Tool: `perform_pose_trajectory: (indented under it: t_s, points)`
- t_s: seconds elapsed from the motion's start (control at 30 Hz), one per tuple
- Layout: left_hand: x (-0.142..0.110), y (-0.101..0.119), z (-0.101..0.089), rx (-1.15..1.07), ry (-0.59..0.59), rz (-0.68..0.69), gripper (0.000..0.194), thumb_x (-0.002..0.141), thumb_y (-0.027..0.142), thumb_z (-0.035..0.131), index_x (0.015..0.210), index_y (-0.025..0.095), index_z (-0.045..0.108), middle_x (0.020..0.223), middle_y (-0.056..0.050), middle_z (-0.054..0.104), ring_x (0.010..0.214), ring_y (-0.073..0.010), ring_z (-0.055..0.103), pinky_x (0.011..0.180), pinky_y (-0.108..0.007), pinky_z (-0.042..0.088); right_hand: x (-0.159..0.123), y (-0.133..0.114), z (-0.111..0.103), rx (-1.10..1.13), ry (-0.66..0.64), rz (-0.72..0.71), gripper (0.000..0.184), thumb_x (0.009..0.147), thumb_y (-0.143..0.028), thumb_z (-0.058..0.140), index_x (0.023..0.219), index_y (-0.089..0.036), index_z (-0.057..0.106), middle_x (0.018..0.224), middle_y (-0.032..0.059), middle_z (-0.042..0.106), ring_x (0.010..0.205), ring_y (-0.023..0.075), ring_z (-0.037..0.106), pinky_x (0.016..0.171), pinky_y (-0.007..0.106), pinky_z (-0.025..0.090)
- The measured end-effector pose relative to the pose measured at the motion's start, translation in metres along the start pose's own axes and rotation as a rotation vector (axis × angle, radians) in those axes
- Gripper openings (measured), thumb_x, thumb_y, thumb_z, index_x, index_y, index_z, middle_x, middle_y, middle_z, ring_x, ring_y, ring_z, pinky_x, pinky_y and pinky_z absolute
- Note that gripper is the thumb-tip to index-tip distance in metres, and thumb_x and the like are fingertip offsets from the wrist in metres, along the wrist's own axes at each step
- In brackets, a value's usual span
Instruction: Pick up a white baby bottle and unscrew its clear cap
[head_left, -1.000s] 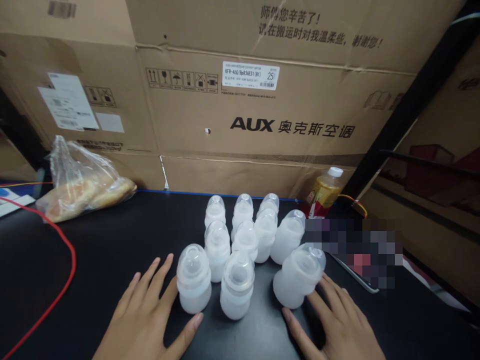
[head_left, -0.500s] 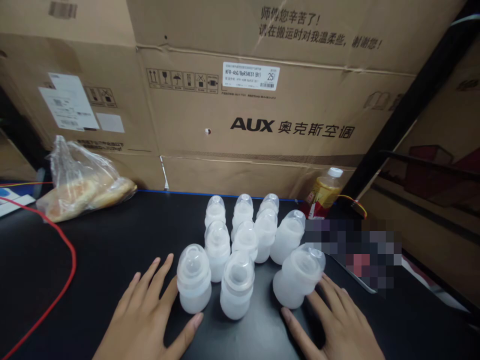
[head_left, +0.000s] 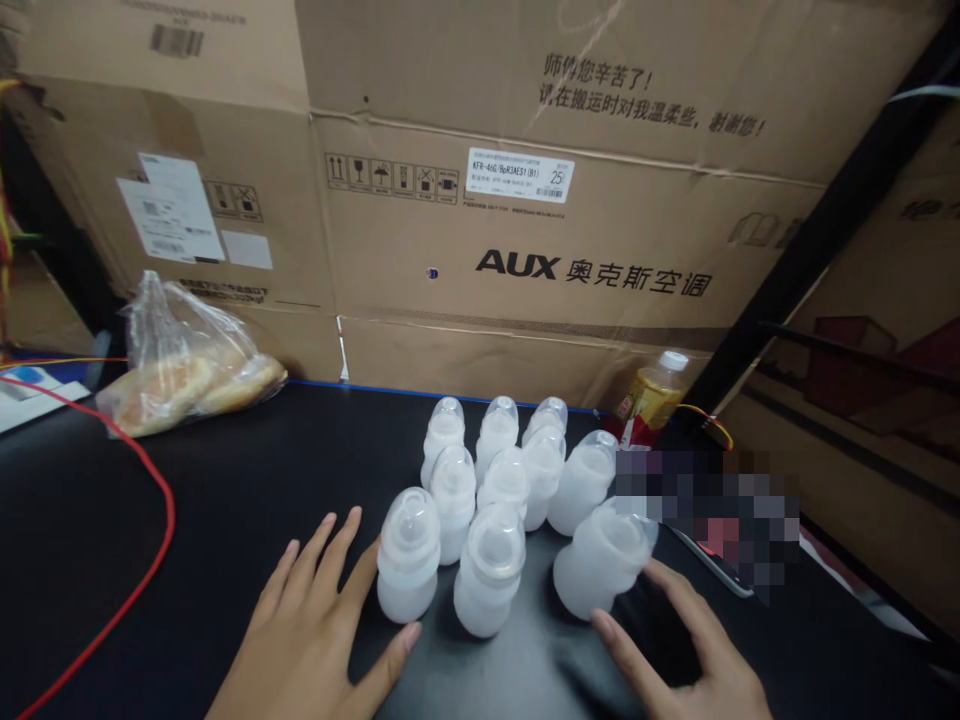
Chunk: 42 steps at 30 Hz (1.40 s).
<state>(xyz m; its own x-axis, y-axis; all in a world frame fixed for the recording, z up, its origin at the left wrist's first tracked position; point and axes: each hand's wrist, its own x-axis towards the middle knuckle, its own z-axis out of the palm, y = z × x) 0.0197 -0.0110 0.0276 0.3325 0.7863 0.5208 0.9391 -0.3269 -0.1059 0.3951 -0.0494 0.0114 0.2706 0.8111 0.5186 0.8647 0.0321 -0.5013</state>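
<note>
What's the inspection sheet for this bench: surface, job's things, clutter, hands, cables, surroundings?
Surface: black table.
Job's things: ten white bottles, clear caps on, standing grouped.
Clutter: bread in a bag at left; drink bottle and a partly pixelated flat item at right.
Left hand: spread beside the front-left bottle; contact unclear.
Right hand: spread at the front-right bottle; contact unclear.
Cables: red cable at left; thin wires near the drink bottle.
Surroundings: cardboard behind; black post right.

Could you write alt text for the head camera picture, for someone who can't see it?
A person's left hand and right hand flank ten clear-capped whitish bottles on a black table. Behind them stands cardboard printed AUX, with a plastic bag of bread on the left and a drink bottle on the right.
</note>
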Motion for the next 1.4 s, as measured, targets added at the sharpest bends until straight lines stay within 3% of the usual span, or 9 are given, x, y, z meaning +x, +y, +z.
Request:
perform_pose_trajectory:
  t_s: [0.17, 0.43, 0.57, 0.7, 0.87, 1.07, 1.2, 1.3, 1.4]
  points:
    - [0.005, 0.002, -0.007, 0.026, 0.030, 0.036, 0.070, 0.098, 0.071, 0.060, 0.144, 0.021, 0.078, 0.154, -0.024, 0.071, 0.136, -0.0514, 0.072, 0.103, -0.074, 0.064, 0.009, 0.002, -0.010, 0.084, -0.044, -0.063, 0.055, 0.093, -0.064, 0.080, 0.133, -0.026, 0.075, 0.137, 0.0102, 0.082, 0.124, 0.0358, 0.081, 0.102, 0.043, 0.069]
    - [0.006, 0.002, -0.005, 0.030, 0.020, 0.032, 0.070, 0.097, 0.072, 0.058, 0.140, 0.023, 0.081, 0.156, -0.023, 0.068, 0.137, -0.0494, 0.072, 0.102, -0.072, 0.065, 0.022, -0.037, -0.015, 0.196, 0.052, -0.041, 0.042, 0.088, -0.060, 0.084, 0.111, -0.026, 0.082, 0.121, 0.0096, 0.086, 0.110, 0.0341, 0.084, 0.096, 0.042, 0.071]
    - [0.004, -0.002, -0.003, 0.026, -0.014, 0.032, 0.070, 0.098, 0.072, 0.056, 0.142, 0.024, 0.080, 0.158, -0.022, 0.067, 0.141, -0.0491, 0.069, 0.105, -0.072, 0.063, 0.023, -0.046, -0.011, 0.248, 0.080, -0.008, 0.037, 0.086, -0.057, 0.084, 0.104, -0.025, 0.081, 0.111, 0.0090, 0.086, 0.104, 0.0324, 0.084, 0.090, 0.037, 0.070]
    - [0.003, -0.005, -0.001, 0.027, -0.046, 0.017, 0.071, 0.097, 0.074, 0.057, 0.144, 0.026, 0.079, 0.158, -0.020, 0.068, 0.144, -0.0483, 0.068, 0.108, -0.072, 0.062, 0.024, -0.048, -0.008, 0.297, 0.006, 0.081, 0.040, 0.083, -0.058, 0.087, 0.108, -0.027, 0.081, 0.109, 0.0051, 0.087, 0.104, 0.0312, 0.084, 0.088, 0.034, 0.069]
    - [0.002, -0.005, 0.000, 0.046, -0.048, 0.019, 0.073, 0.098, 0.075, 0.055, 0.145, 0.025, 0.078, 0.156, -0.021, 0.070, 0.143, -0.0480, 0.069, 0.108, -0.071, 0.062, 0.027, -0.050, -0.004, 0.327, -0.070, 0.154, 0.044, 0.086, -0.063, 0.085, 0.113, -0.029, 0.080, 0.109, 0.0022, 0.088, 0.101, 0.0271, 0.085, 0.086, 0.030, 0.068]
    - [-0.002, -0.006, 0.007, 0.021, -0.043, -0.002, 0.072, 0.097, 0.076, 0.053, 0.141, 0.025, 0.080, 0.157, -0.021, 0.070, 0.142, -0.0514, 0.069, 0.109, -0.076, 0.059, 0.026, -0.056, -0.001, 0.241, -0.018, 0.021, 0.027, 0.092, -0.050, 0.074, 0.101, -0.024, 0.074, 0.107, 0.0078, 0.083, 0.095, 0.0270, 0.082, 0.075, 0.029, 0.065]
    - [-0.004, -0.005, 0.010, 0.001, -0.072, -0.042, 0.072, 0.097, 0.077, 0.053, 0.140, 0.026, 0.080, 0.161, -0.018, 0.068, 0.147, -0.0486, 0.065, 0.115, -0.074, 0.055, 0.021, -0.055, 0.001, 0.200, 0.007, 0.091, 0.033, 0.091, -0.051, 0.068, 0.104, -0.021, 0.071, 0.093, 0.0063, 0.080, 0.081, 0.0258, 0.077, 0.079, 0.034, 0.063]
    - [-0.003, -0.004, 0.007, 0.005, -0.070, -0.041, 0.071, 0.098, 0.073, 0.054, 0.145, 0.025, 0.077, 0.162, -0.018, 0.067, 0.151, -0.0481, 0.062, 0.116, -0.074, 0.055, 0.017, -0.051, 0.002, 0.260, -0.075, 0.098, 0.028, 0.088, -0.050, 0.070, 0.094, -0.022, 0.072, 0.080, 0.0020, 0.076, 0.068, 0.0219, 0.072, 0.066, 0.030, 0.058]
    - [0.001, -0.003, 0.002, 0.045, -0.004, 0.024, 0.070, 0.098, 0.072, 0.055, 0.138, 0.021, 0.082, 0.154, -0.024, 0.071, 0.140, -0.0507, 0.070, 0.106, -0.074, 0.061, 0.012, -0.048, 0.005, 0.308, -0.048, 0.168, 0.030, 0.090, -0.053, 0.067, 0.086, -0.024, 0.070, 0.082, 0.0032, 0.077, 0.068, 0.0216, 0.071, 0.059, 0.031, 0.052]
